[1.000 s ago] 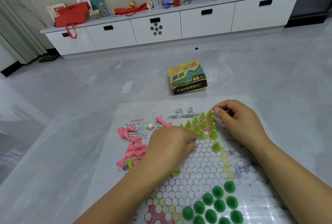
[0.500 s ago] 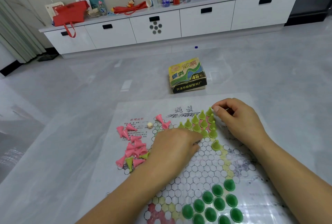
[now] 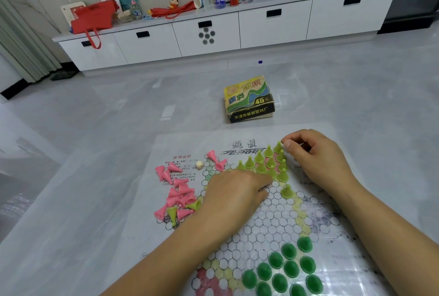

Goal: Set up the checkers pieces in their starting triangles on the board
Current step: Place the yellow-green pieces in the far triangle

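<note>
Grey floor tiles carry the paper checkers board; a white low cabinet lines the wall behind, and the game box sits on the floor just beyond the board's far edge.

Progress, judged from the layout:
- Dark green pieces stand in rows in the triangle at the near right corner. This group looks finished.
- Light green pieces stand upright in the triangle at the far edge and fill most of it. One stray light green piece stands apart, toward the board's centre. Two more light green pieces lie tipped over at the left edge.
- Pink pieces lie in a loose heap at the left edge, most on their sides. Their triangle is not yet started. A small die rests near them.

Estimated status: about halfway. The light green stragglers and the whole pink set are left to place.

Hand state:
- Left hand lies knuckles-up on the board, fingertips at the base row of the light green triangle. Its fingers are curled under; whether they hold a piece cannot be told.
- Right hand is curled, with the thumb tip just beside the apex piece. Whether it pinches that piece cannot be told.

The pieces are small, glossy plastic cones with flared bases.
</note>
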Demonstrator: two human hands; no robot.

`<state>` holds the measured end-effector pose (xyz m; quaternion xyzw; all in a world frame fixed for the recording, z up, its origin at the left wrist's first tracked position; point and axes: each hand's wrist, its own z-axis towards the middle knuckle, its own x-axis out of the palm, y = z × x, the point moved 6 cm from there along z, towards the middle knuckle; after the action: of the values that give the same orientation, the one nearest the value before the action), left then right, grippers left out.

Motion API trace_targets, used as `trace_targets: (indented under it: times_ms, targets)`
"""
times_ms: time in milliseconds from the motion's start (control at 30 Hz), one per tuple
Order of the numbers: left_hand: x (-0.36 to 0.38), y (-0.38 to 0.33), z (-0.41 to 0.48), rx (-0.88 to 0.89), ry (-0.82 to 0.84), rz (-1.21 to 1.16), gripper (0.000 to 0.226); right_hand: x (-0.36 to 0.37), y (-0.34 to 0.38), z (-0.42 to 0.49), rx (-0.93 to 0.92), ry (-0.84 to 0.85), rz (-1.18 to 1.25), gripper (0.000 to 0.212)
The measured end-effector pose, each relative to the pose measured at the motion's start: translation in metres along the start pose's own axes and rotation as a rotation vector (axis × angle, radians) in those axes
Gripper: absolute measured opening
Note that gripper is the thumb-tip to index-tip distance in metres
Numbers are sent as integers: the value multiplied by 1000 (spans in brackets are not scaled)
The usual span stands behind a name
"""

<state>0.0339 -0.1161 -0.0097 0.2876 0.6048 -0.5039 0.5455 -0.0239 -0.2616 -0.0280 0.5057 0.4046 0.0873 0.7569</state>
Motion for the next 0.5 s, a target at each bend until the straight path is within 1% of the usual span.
trace_targets:
  times_ms: [133, 267, 367, 433, 500]
  targets:
    - [2, 2, 0, -1, -4, 17, 21, 0, 0, 0, -5, 0, -5, 12]
    - [-5, 0, 0, -27, 40, -25, 20, 0, 0, 0, -9, 0, -10, 12]
    - [-37, 17, 1, -155, -4, -116, 17, 0, 0, 0, -9, 3, -10, 12]
    - [-67, 44, 0, -273, -85, -166, 8, 0, 0, 0, -13, 5, -15, 12]
    - [-92, 77, -7, -378, -130, -156, 7, 0, 0, 0, -14, 4, -17, 13]
